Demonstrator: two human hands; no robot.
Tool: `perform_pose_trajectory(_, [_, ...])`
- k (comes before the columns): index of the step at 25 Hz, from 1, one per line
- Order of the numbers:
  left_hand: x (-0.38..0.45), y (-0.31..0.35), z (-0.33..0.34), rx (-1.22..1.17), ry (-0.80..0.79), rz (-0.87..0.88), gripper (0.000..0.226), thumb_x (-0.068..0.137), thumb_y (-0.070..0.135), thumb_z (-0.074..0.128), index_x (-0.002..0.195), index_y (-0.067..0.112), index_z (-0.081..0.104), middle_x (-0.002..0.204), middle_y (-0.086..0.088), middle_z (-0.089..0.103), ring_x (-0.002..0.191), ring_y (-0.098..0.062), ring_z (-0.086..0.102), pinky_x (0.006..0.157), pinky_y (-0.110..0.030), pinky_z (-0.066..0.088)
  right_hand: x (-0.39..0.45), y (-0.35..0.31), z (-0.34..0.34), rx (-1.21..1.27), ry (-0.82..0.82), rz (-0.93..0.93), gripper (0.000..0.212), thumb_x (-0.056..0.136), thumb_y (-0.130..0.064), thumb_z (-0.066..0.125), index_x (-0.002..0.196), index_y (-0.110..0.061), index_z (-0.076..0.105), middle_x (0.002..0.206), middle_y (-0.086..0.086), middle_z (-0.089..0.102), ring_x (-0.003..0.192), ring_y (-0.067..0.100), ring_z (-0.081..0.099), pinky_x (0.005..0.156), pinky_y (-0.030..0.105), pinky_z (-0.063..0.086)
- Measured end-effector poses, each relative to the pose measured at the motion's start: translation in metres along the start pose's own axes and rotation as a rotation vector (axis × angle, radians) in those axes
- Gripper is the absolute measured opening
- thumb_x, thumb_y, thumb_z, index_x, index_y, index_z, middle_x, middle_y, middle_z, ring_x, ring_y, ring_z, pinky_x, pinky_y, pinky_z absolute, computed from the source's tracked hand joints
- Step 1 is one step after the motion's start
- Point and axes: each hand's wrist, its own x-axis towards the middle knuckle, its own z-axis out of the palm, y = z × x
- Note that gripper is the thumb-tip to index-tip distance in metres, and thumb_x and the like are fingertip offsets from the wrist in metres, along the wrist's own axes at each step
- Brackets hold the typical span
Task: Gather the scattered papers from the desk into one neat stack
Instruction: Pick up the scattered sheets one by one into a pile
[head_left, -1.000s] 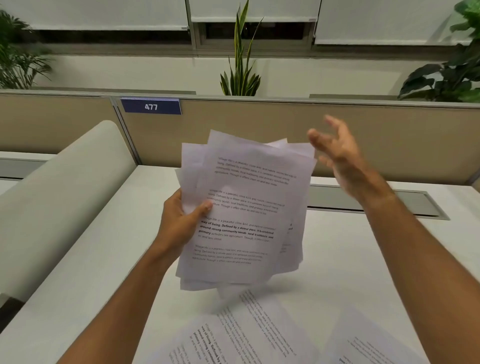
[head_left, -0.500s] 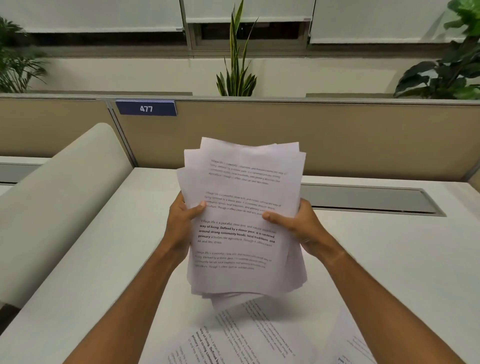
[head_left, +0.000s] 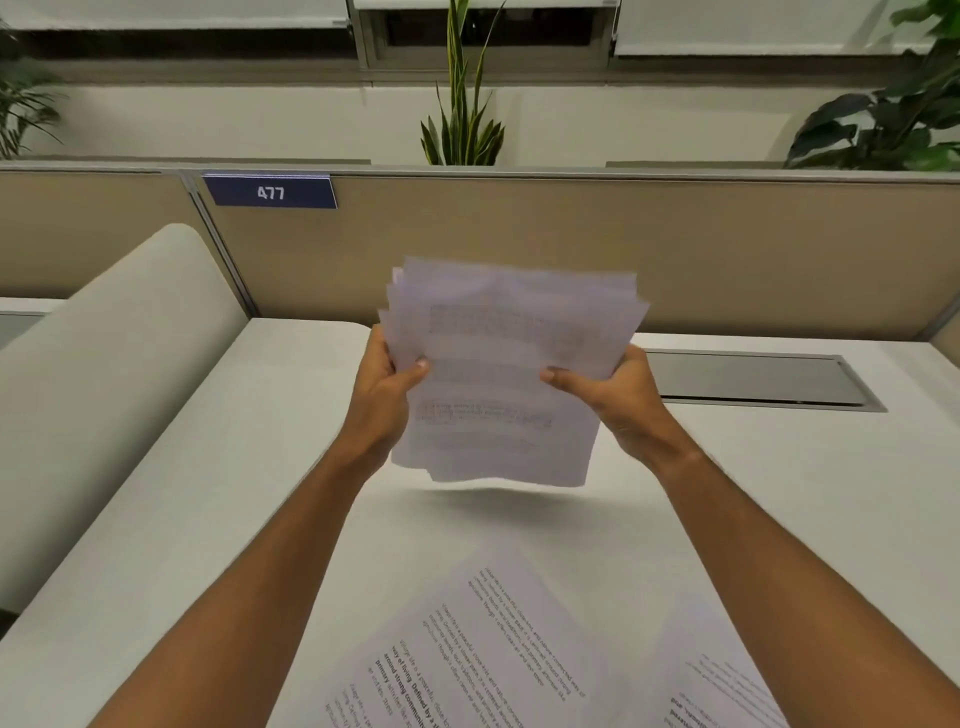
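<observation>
Two hands, one sheaf, two loose sheets on view.

Sheaf of papers (head_left: 498, 374): held upright in the air above the middle of the surface (head_left: 208, 493), clear of it, a shadow beneath. Edges uneven, top corners fanned; print blurred and unreadable.

Left hand (head_left: 382, 400): fingers pinching the sheaf's left edge, thumb on the near face, the rest hidden behind.

Right hand (head_left: 621, 397): fingers pinching the right edge likewise, thumb forward, remaining fingers out of sight behind the paper.

Loose sheet (head_left: 467, 649): flat on the near surface, printed, angled, its near end cut off by the frame.

Second loose sheet (head_left: 711, 675): near right, partly under the right forearm and cut off below.

Handling, by judgement: light, limp, slippery sheet on sheet; likely to splay or slide if gripped loosely. Best held at both side edges about mid-height, then tapped on its lower edge to square. Flat sheets probably need a corner or edge lifted first.

Not determinable: sheet count in the sheaf; whether more sheets lie beyond the frame.
</observation>
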Motion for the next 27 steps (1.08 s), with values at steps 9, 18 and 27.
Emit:
perform_pose_trajectory(9, [0.001,-0.032,0.003,0.013,0.040,-0.079,0.031,0.093,0.008,0.054,0.111,0.033,0.059,0.103,0.016,0.072,0.096,-0.006,0.069,0.075,-0.026,0.058,0.001,0.027,0.004,-0.029,0.084,0.126,0.029,0.070,-0.023,0.085,0.097,-0.024,0.075,0.097,-0.001,0.078,0.088,0.019,0.074,0.066,0.028,0.060])
perform_pose_trajectory(18, [-0.012,-0.040,-0.010,0.036,0.024,-0.138,0.021,0.088,0.005,0.067,0.105,0.018,0.070,0.098,0.007,0.078,0.090,-0.015,0.073,0.073,-0.025,0.059,-0.019,0.037,0.003,-0.074,0.048,0.266,0.037,0.082,-0.013,0.077,0.117,-0.007,0.066,0.111,0.008,0.074,0.096,0.023,0.073,0.081,0.041,0.061])
perform_pose_trajectory(27, [-0.039,-0.026,-0.039,0.092,0.087,-0.154,0.015,0.083,0.013,0.074,0.096,0.022,0.073,0.092,0.007,0.078,0.082,-0.021,0.075,0.067,-0.033,0.061,-0.067,0.040,0.016,-0.079,0.070,0.455,0.023,0.087,-0.024,0.072,0.107,-0.017,0.063,0.097,0.008,0.072,0.088,0.024,0.071,0.077,0.041,0.059])
